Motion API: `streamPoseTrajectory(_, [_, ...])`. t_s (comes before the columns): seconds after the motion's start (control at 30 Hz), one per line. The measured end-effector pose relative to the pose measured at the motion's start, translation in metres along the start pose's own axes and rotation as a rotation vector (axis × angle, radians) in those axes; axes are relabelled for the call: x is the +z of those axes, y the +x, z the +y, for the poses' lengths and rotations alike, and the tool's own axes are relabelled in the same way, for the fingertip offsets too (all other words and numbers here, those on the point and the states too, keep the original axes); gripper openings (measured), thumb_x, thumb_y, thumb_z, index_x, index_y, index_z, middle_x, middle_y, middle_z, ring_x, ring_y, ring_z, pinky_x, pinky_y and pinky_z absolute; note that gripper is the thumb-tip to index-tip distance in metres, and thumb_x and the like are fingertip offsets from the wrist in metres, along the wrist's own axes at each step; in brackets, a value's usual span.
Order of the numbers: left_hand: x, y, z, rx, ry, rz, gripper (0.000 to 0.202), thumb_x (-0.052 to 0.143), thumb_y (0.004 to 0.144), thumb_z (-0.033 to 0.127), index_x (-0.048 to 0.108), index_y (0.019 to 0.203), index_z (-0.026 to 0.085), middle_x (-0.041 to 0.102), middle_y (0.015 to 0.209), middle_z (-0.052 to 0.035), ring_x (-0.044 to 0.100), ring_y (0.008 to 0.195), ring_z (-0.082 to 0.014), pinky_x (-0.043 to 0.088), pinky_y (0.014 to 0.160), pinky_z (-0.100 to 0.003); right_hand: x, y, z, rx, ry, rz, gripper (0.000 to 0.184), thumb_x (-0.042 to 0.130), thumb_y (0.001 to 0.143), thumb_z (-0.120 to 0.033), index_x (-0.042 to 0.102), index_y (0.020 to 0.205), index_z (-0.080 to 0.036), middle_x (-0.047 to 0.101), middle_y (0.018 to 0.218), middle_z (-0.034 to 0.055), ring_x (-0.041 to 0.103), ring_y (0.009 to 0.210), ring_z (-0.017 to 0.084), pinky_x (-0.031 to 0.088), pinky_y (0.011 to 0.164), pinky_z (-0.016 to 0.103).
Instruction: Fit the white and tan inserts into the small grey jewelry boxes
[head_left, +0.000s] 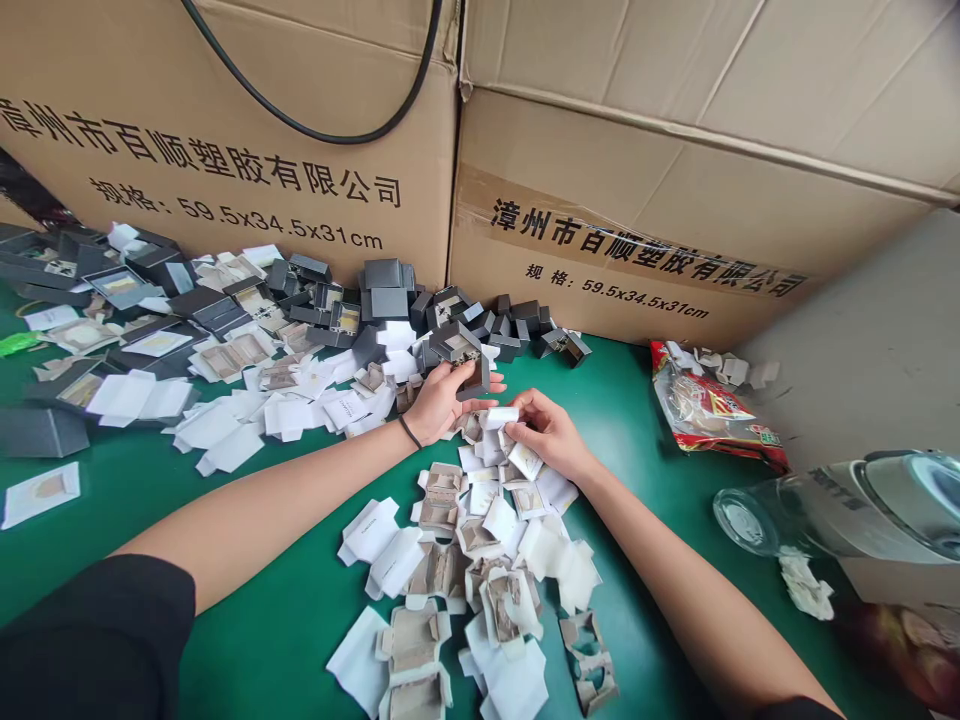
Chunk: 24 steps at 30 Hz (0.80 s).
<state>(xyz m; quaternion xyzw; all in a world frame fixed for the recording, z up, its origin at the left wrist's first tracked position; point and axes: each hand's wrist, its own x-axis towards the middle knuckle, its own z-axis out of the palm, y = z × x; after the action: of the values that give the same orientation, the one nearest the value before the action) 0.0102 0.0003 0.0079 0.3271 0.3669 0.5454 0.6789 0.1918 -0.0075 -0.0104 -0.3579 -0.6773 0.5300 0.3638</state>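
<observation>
Left hand: our left hand (437,407) is turned palm up, grasping a small dark box (457,343) between thumb and fingers, with some fingertips reaching out beyond it; we wear a black band (410,433) on that wrist.
Right hand: our right hand (553,436) pinches a folded white card (498,417) by its end, just beside the left fingers.
Card pile: below both hands we see a spread of white and grey card inserts (439,570), many unfolded, lying on the green counter (255,655).
Dark boxes: a heap of dark boxes (386,302) runs along the back and left — some gaping, with white cards strewn in front.
Backdrop: two cardboard cartons (600,150) stand behind the heap, a black cable (315,133) looping across the left one.
Right side: we have a red packet (712,405), and a clear bottle (817,510) lying near a crumpled tissue (806,585).
</observation>
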Motion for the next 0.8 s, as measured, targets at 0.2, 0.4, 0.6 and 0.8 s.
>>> streamPoseTrajectory(0.2, [-0.001,0.000,0.000,-0.011,0.013,-0.028,0.013,0.053,0.083,0.023,0.053,0.095,0.017,0.069,0.092,-0.0080,0.068,0.081,-0.0215,0.056,0.064,-0.033,-0.003,-0.002,-0.004,0.032,0.011,-0.038,0.020,0.060,0.077,-0.036,0.057,0.090,-0.021,0.056,0.079,-0.0011,0.049,0.065,0.011,0.038,0.058,0.024])
streamPoseTrajectory(0.4, [-0.003,0.002,-0.001,-0.031,0.022,-0.025,0.009,0.048,0.084,0.022,0.054,0.087,0.015,0.070,0.084,-0.0082,0.068,0.071,-0.0185,0.055,0.061,-0.030,-0.001,-0.001,0.003,0.079,-0.008,0.011,0.023,0.060,0.076,-0.041,0.051,0.079,-0.020,0.050,0.067,-0.0040,0.043,0.054,0.009,0.033,0.050,0.022])
streamPoseTrajectory(0.6, [-0.001,0.001,-0.001,-0.010,-0.005,-0.013,0.011,0.046,0.085,0.020,0.054,0.090,0.014,0.069,0.080,-0.0074,0.068,0.070,-0.0181,0.055,0.060,-0.030,0.007,-0.003,-0.007,-0.168,-0.381,0.409,0.017,0.052,0.081,-0.032,0.055,0.095,-0.021,0.060,0.099,0.0053,0.055,0.087,0.018,0.045,0.075,0.032])
streamPoseTrajectory(0.8, [0.001,0.001,0.001,0.007,-0.055,0.062,0.012,0.045,0.085,0.022,0.053,0.090,0.014,0.068,0.078,-0.0078,0.067,0.068,-0.0179,0.053,0.053,-0.026,0.034,-0.019,-0.029,-0.526,-0.895,0.029,0.019,0.050,0.085,-0.033,0.059,0.096,-0.020,0.064,0.098,0.0067,0.054,0.094,0.021,0.038,0.083,0.037])
